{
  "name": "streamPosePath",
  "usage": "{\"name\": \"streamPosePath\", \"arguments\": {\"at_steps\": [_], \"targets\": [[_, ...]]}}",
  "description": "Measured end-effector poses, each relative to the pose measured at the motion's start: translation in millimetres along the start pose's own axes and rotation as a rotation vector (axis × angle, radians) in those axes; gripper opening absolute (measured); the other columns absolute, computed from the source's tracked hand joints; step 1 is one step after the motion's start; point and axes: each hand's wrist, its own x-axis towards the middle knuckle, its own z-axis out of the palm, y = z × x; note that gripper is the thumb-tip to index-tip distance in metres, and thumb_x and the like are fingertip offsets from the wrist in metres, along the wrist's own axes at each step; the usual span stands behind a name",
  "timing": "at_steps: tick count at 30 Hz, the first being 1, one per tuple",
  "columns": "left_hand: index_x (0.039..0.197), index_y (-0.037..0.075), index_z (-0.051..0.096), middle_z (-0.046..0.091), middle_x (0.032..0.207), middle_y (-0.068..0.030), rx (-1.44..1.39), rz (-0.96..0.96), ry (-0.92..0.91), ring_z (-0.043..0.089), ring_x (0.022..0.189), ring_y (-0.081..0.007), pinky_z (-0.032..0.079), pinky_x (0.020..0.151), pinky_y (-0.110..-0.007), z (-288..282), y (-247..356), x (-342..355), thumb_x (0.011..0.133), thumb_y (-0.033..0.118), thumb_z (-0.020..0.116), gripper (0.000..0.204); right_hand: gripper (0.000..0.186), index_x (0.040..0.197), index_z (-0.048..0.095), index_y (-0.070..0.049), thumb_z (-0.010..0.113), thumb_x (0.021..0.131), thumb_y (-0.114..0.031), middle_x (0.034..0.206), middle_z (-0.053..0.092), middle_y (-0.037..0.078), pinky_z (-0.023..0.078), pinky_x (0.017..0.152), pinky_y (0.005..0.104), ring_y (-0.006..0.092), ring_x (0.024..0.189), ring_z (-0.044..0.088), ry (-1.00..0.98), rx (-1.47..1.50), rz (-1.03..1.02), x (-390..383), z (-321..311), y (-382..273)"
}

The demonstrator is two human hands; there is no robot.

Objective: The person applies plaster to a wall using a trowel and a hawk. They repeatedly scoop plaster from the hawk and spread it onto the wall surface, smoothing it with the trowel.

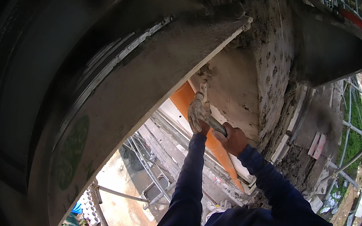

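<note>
In the middle of the head view, my left hand [195,118], in what looks like a dirty pale glove, is closed around a narrow chisel-like tool [204,90] held against the plastered surface [233,84] under a concrete ledge [141,81]. My bare right hand [233,139] grips the handle of a hammer [216,124]; its head overlaps the left hand and tool, so whether they touch is unclear. Behind both hands runs an orange panel [222,159].
Concrete overhangs above, with a dark projecting slab [330,51] at right. Scaffold poles [123,193] and planks [157,136] lie below, with ground [113,183] far down. More scaffolding [354,129] and rough rubble-strewn ledges [299,175] line the right.
</note>
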Motion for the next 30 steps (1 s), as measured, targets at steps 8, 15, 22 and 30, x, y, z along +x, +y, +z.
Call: {"name": "streamPosePath", "arguments": {"at_steps": [8,15,22,30], "targets": [[0.097,0.000,0.058,0.056,0.081,-0.0061,-0.050,-0.269,-0.215,0.051,0.076,-0.0158,0.042,0.067,-0.031,-4.1,33.6,1.4,0.100,0.038,0.049,0.039,0.045,0.080,0.054,-0.006,0.074,0.080,-0.046,0.059,0.060,0.015,0.050,0.051,0.0416,0.0353,0.057,0.064,0.193,0.087,-0.270,7.0,-1.3,13.6],[0.091,0.000,0.061,0.060,0.073,-0.0066,-0.059,-0.244,-0.159,0.056,0.070,-0.0191,0.044,0.063,-0.039,-15.4,55.1,10.8,0.097,0.033,0.055,0.034,0.043,0.080,0.056,-0.006,0.074,0.081,-0.044,0.058,0.058,0.015,0.049,0.051,0.0402,0.0357,0.054,0.063,0.062,0.269,-0.194,-20.5,-19.9,-33.0],[0.098,0.000,0.060,0.061,0.077,-0.0088,0.393,0.417,0.058,0.062,0.074,-0.0298,0.050,0.066,-0.040,-27.6,-12.7,-6.2,0.085,0.018,0.069,0.025,0.049,0.091,0.060,-0.001,0.065,0.086,-0.050,0.063,0.061,0.019,0.050,0.056,0.0450,0.0376,0.060,0.064,0.115,0.052,-0.024,21.8,20.6,29.1],[0.091,-0.002,0.063,0.067,0.078,-0.0113,-0.232,-0.308,-0.201,0.064,0.075,-0.0223,0.049,0.066,-0.038,-0.8,55.9,12.1,0.089,0.020,0.061,0.022,0.047,0.089,0.060,-0.001,0.072,0.084,-0.046,0.066,0.061,0.018,0.049,0.053,0.0394,0.0373,0.060,0.064,0.297,0.426,-0.541,-8.4,-7.6,6.2]]}}
